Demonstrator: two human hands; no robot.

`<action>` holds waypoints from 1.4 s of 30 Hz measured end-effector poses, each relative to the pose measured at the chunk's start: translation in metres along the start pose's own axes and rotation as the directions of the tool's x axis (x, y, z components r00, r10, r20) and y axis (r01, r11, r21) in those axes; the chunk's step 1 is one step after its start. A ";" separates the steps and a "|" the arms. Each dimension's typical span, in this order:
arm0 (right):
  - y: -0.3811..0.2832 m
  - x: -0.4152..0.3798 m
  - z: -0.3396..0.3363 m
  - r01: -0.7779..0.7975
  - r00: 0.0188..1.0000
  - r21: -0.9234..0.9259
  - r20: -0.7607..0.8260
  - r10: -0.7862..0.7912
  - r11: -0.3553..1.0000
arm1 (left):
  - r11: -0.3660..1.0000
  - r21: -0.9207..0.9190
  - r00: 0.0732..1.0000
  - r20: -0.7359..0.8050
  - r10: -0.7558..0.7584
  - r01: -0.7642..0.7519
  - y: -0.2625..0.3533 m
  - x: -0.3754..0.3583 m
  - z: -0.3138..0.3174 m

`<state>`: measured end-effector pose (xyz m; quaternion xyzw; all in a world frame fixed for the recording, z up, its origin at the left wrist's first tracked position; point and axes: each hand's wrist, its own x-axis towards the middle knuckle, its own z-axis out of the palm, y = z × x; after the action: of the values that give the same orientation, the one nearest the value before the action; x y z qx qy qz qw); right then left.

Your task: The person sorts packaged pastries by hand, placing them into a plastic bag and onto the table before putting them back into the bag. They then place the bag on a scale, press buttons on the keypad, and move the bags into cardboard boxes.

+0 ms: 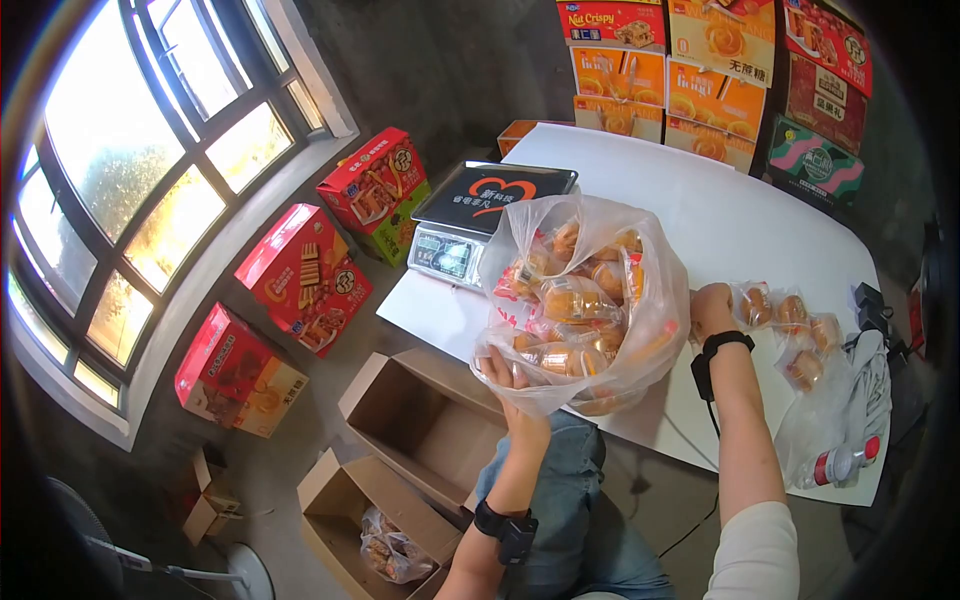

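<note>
A large clear plastic bag [660, 290], its mouth wide open, sits near the table's front edge. Inside it are several individually wrapped small cakes [577, 299]. My left hand [508, 378] grips the bag's rim at the front left, thumb and fingers around the plastic. On the bag's right side, my right hand [712, 308] is low over the table with its fingers curled; what they hold, if anything, is hidden. Just right of that hand lie several loose wrapped cakes [792, 313]. A digital scale [445, 253] with a black top stands behind the bag at the left.
The white table [800, 240] also bears a bottle with a red cap [838, 465] and crumpled plastic [858, 385]. Open cardboard boxes [425, 400] stand on the floor at left, one holding a bagged item [392, 548]. Red gift boxes [305, 280] line the window wall; a fan [245, 572] is lower left.
</note>
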<state>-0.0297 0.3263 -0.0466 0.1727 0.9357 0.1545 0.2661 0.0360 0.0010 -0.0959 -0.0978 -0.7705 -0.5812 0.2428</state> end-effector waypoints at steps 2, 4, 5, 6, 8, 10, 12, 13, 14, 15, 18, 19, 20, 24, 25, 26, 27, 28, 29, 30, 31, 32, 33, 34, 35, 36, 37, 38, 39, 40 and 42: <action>0.004 0.005 0.003 -0.027 1.000 0.129 -0.009 0.028 0.991 | 0.962 0.149 0.973 0.009 0.229 -0.228 -0.007 0.002 0.000; 0.006 -0.001 0.000 -0.050 0.998 0.195 -0.026 0.056 0.979 | 0.852 0.289 0.895 0.052 0.442 -0.437 -0.003 0.004 -0.001; 0.007 -0.003 -0.001 -0.071 0.996 0.261 -0.040 0.085 0.963 | 0.863 0.309 0.914 0.066 0.399 -0.399 0.000 0.004 0.000; 0.008 -0.002 0.000 -0.071 0.996 0.260 -0.041 0.084 0.963 | 0.873 0.329 0.931 0.079 0.355 -0.361 0.004 0.005 0.001; 0.013 -0.001 0.002 -0.041 0.997 0.305 -0.047 0.058 0.951 | 0.863 0.310 0.914 0.061 0.400 -0.399 0.003 0.007 0.003; 0.014 0.019 0.015 -0.108 0.994 0.426 0.024 0.108 0.898 | 0.851 0.295 0.895 0.042 0.443 -0.435 0.001 0.008 0.005; 0.012 0.030 0.021 -0.179 0.984 0.536 0.102 0.147 0.825 | 0.828 0.297 0.873 0.045 0.485 -0.476 -0.002 0.008 0.005; 0.013 0.031 0.018 -0.149 0.987 0.431 0.113 0.110 0.890 | 0.827 0.300 0.873 0.045 0.486 -0.476 -0.005 0.007 0.007; 0.013 0.032 0.016 -0.113 0.989 0.320 0.128 0.076 0.941 | 0.842 0.295 0.886 0.040 0.462 -0.452 -0.009 0.006 0.009; 0.012 0.026 0.014 -0.112 0.989 0.320 0.127 0.074 0.941 | 0.857 0.290 0.899 0.034 0.436 -0.426 -0.008 0.005 0.011; 0.007 0.012 0.007 -0.040 0.999 0.118 0.024 0.038 0.992 | 0.832 0.286 0.867 -0.009 0.498 -0.475 -0.006 0.006 0.012; 0.004 0.010 0.004 -0.060 0.998 0.125 0.022 0.057 0.990 | 0.832 0.288 0.867 -0.010 0.498 -0.475 -0.006 0.007 0.012; 0.002 0.006 0.001 -0.079 0.997 0.131 0.021 0.076 0.988 | 0.837 0.269 0.867 -0.010 0.498 -0.477 -0.005 0.008 0.012; 0.000 -0.002 -0.001 -0.027 1.000 0.012 -0.003 0.027 1.000 | 0.848 0.245 0.874 -0.004 0.486 -0.470 -0.005 0.007 0.011; 0.001 -0.001 -0.003 -0.044 0.999 0.052 0.029 0.042 0.998 | 0.848 0.245 0.874 -0.003 0.485 -0.470 -0.003 0.007 0.010; 0.001 -0.001 -0.006 -0.061 0.997 0.091 0.061 0.056 0.994 | 0.855 0.252 0.885 0.013 0.465 -0.453 -0.002 0.007 0.009; 0.002 0.001 -0.007 -0.062 0.996 0.091 0.062 0.057 0.994 | 0.862 0.259 0.896 0.029 0.444 -0.436 0.000 0.007 0.008; 0.003 0.004 -0.009 -0.081 0.992 0.139 0.110 0.066 0.987 | 0.862 0.258 0.896 0.028 0.444 -0.435 0.001 0.006 0.008; 0.003 0.006 -0.009 -0.102 0.985 0.185 0.159 0.073 0.977 | 0.857 0.260 0.890 0.026 0.455 -0.445 0.002 0.006 0.008; 0.003 0.003 -0.010 -0.103 0.985 0.184 0.159 0.073 0.977 | 0.851 0.263 0.884 0.024 0.466 -0.455 0.002 0.005 0.008; 0.003 0.001 -0.011 -0.100 0.986 0.194 0.148 0.072 0.976 | 0.851 0.263 0.885 0.024 0.466 -0.455 0.000 0.006 0.008; 0.003 -0.002 -0.012 -0.098 0.988 0.203 0.137 0.070 0.974 | 0.828 0.279 0.865 0.019 0.501 -0.486 -0.003 0.006 0.009; 0.003 0.000 -0.011 -0.098 0.988 0.203 0.137 0.070 0.974 | 0.804 0.295 0.844 0.015 0.536 -0.516 -0.004 0.007 0.009; 0.003 0.002 -0.010 -0.104 0.986 0.200 0.151 0.074 0.974 | 0.804 0.296 0.844 0.014 0.536 -0.515 -0.004 0.006 0.009; 0.003 0.005 -0.009 -0.110 0.983 0.197 0.164 0.078 0.974 | 0.903 0.205 0.924 0.031 0.380 -0.378 -0.003 0.004 0.009; 0.002 0.003 -0.009 -0.110 0.984 0.197 0.163 0.078 0.974 | 0.968 0.116 0.975 0.064 0.215 -0.221 0.003 0.005 0.008; 0.002 0.001 -0.010 -0.108 0.986 0.204 0.148 0.079 0.973 | 0.968 0.117 0.975 0.063 0.215 -0.221 0.010 0.006 0.006; 0.002 0.000 -0.010 -0.107 0.988 0.212 0.134 0.080 0.971 | 0.985 0.074 0.986 0.071 0.152 -0.157 0.017 0.006 0.004; 0.002 -0.001 -0.010 -0.106 0.988 0.212 0.133 0.079 0.972 | 0.995 0.032 0.993 0.082 0.088 -0.091 0.026 0.008 0.002; 0.003 -0.002 -0.011 -0.104 0.986 0.220 0.150 0.071 0.970 | 0.995 0.032 0.993 0.082 0.088 -0.091 0.031 0.009 0.001; 0.003 -0.001 -0.011 -0.101 0.984 0.229 0.167 0.063 0.968 | 0.999 -0.020 0.995 0.088 0.036 -0.034 0.037 0.011 -0.001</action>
<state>-0.0339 0.3261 -0.0360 0.2533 0.9154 0.0387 0.3104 0.0428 0.0103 -0.0588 -0.1391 -0.7731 -0.5792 0.2177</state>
